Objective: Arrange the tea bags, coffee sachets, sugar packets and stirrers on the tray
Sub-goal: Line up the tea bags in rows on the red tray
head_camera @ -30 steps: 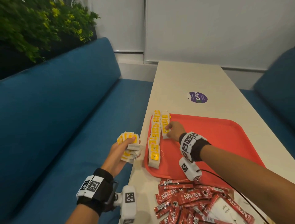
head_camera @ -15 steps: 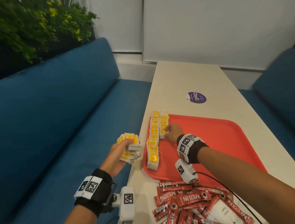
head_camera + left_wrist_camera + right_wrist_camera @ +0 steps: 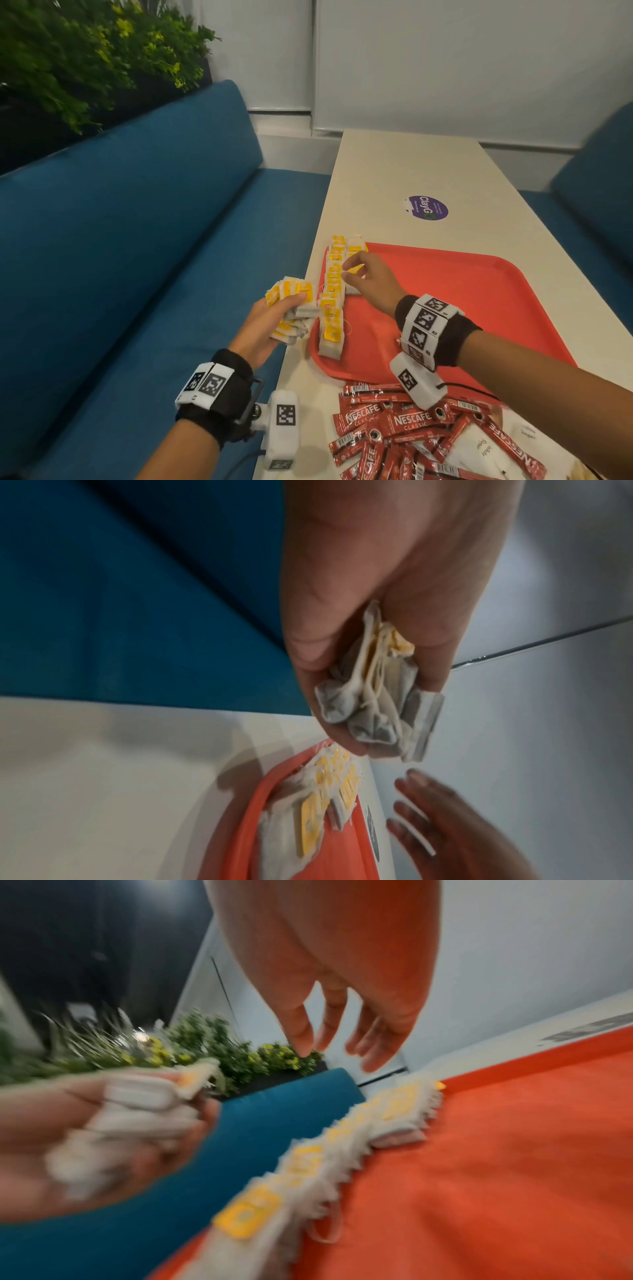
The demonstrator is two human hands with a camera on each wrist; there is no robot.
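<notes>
Right hand [image 3: 371,284] lifted off the tea bags [image 3: 333,301] mid-frame, fingers apart; left hand [image 3: 270,322] clamps a bunch [image 3: 291,298]. Brushing the row could topple it.

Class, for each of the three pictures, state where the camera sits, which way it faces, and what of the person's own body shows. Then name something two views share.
Head: looks forward and down at the red tray; both forearms show.
Left wrist: looks along the left hand gripping tea bags.
Right wrist: looks along the right hand, fingers loose, above the tea bag row.
Shared: both wrist views show the other hand too.
</notes>
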